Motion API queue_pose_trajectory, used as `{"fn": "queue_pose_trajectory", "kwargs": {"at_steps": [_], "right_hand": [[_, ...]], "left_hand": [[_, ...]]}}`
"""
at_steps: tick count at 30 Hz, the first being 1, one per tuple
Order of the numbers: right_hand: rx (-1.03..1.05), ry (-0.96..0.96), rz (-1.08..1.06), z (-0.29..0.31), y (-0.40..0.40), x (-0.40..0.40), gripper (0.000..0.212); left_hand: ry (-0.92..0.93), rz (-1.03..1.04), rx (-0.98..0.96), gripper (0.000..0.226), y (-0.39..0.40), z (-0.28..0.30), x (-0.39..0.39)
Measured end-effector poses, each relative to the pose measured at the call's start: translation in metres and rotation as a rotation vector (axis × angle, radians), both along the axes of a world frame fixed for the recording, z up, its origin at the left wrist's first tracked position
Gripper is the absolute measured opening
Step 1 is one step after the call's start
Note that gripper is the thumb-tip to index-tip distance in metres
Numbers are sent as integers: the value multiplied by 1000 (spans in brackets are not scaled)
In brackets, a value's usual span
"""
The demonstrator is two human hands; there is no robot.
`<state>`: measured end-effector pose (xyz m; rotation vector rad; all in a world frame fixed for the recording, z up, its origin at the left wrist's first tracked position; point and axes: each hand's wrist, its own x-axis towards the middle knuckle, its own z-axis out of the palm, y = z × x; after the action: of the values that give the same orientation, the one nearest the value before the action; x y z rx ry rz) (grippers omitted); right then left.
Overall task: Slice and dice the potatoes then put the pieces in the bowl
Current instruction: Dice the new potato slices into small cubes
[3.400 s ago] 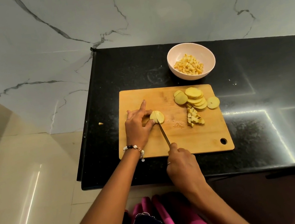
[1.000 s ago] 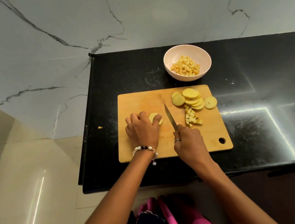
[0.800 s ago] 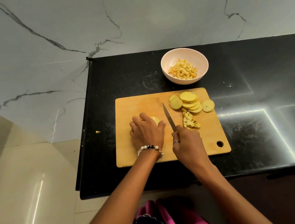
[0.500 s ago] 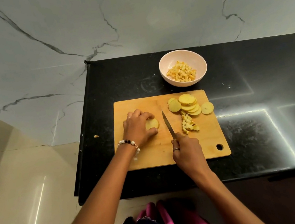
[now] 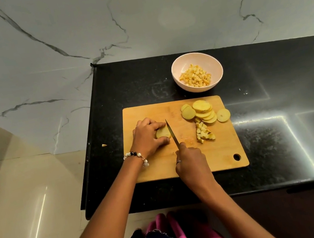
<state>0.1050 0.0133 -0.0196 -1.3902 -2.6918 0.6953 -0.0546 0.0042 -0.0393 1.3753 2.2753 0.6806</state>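
slices [image 5: 203,110] beside dice [image 5: 204,134]; bowl [image 5: 213,62] beyond.

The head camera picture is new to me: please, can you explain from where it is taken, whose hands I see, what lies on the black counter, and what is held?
There is no machine here. A person wears a wide-angle camera on the head, so it looks forward and down along their own arms.

On the black counter lies a wooden cutting board. Beyond it stands a pale bowl with diced potato inside. On the board are a pile of round potato slices and a small heap of cubes.

The left hand, with a bead bracelet, curls its fingers round a potato piece to keep it steady. The right hand grips a knife, whose blade stands at that piece's right side. One small scrap lies on the counter, left of the board.
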Motion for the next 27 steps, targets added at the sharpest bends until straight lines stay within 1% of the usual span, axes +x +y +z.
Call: {"fn": "queue_pose_trajectory", "kwargs": {"at_steps": [5, 11, 17, 27], "right_hand": [[19, -86, 15, 8, -8, -9, 44], [106, -87, 77, 11, -4, -24, 38], [102, -147, 66, 2, -26, 1, 45], [56, -147, -66, 0, -26, -9, 51]], "left_hand": [[-52, 29, 53, 56, -1, -4, -1], [-55, 18, 82, 54, 2, -4, -1], [-40, 31, 118, 51, 0, -8, 0], [-61, 41, 142, 51, -5, -8, 3]]}}
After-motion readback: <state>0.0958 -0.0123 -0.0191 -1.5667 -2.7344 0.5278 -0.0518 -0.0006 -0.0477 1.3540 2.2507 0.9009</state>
